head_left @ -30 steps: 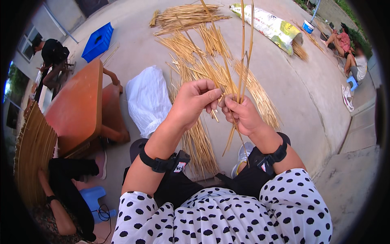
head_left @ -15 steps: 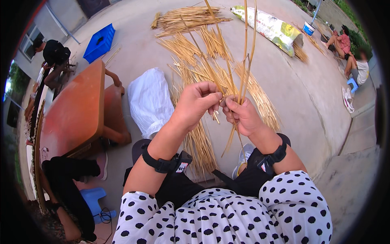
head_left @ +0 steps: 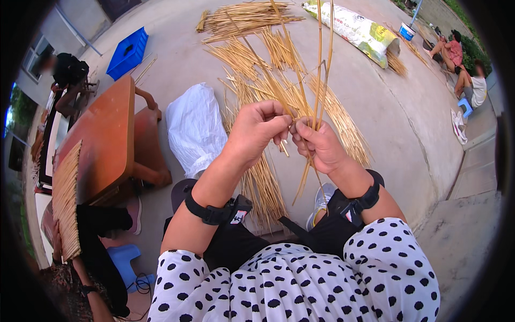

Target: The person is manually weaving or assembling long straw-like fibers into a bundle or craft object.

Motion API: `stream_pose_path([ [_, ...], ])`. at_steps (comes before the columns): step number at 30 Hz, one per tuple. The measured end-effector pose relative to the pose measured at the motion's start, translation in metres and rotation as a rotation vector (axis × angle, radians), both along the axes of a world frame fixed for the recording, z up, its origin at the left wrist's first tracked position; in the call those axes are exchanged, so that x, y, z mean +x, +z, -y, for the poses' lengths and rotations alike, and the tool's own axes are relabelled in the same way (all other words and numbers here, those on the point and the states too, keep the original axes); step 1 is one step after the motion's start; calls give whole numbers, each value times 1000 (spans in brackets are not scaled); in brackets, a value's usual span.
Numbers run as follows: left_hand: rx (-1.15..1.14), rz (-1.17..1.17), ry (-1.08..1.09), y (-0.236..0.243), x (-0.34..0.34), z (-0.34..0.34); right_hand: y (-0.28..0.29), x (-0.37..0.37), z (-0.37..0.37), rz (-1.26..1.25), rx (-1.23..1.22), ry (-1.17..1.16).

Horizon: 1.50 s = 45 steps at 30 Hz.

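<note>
Several long, thin straw stalks (head_left: 320,59) stand up from my hands, fanned apart at the top, their lower ends poking out below. My right hand (head_left: 322,146) is closed round them, thumb pressed on top. Close beside it, my left hand (head_left: 258,131) pinches the stalks where they cross, its fingertips nearly touching the right hand. The exact crossing is partly hidden by my fingers. Beneath my hands, loose straw stalks (head_left: 263,190) lie on the ground, with a further heap of stalks (head_left: 252,21) at the far end.
A white woven sack (head_left: 196,129) lies left of the straw, near a brown wooden table (head_left: 102,134) and a blue crate (head_left: 127,53). At lower left a co-worker holds a straw panel (head_left: 68,204) beside a blue stool (head_left: 123,263). A printed sack (head_left: 354,35) lies far right; other people sit beyond.
The co-worker's straw panel at the left has turned from edge-on to show its broad face. My hands have barely shifted and keep hold of the stalks.
</note>
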<state>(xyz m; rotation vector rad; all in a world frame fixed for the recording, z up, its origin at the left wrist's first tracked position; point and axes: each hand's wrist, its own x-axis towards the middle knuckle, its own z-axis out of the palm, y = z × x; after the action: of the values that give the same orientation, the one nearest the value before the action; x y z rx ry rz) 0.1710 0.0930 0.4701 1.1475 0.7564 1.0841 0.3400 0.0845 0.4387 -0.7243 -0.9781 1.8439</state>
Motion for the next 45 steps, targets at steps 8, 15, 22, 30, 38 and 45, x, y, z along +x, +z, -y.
stream_pose_path([
  [8,3,0,-6,3,-4,14,7,-3,16,27,-8,-6],
  [15,-38,-8,-27,2,-1,33,13,-2,41,59,-21,-24],
  [22,-44,131,262,4,-10,20,4,-2,32,74,-54,43],
  [30,208,246,658,32,-61,14,9,-10,36,124,9,31],
  [38,290,31,835,-2,-183,60,-27,-25,28,159,-2,-130],
  [45,-405,-551,589,-244,-262,109,-33,-45,11,402,122,-418],
])
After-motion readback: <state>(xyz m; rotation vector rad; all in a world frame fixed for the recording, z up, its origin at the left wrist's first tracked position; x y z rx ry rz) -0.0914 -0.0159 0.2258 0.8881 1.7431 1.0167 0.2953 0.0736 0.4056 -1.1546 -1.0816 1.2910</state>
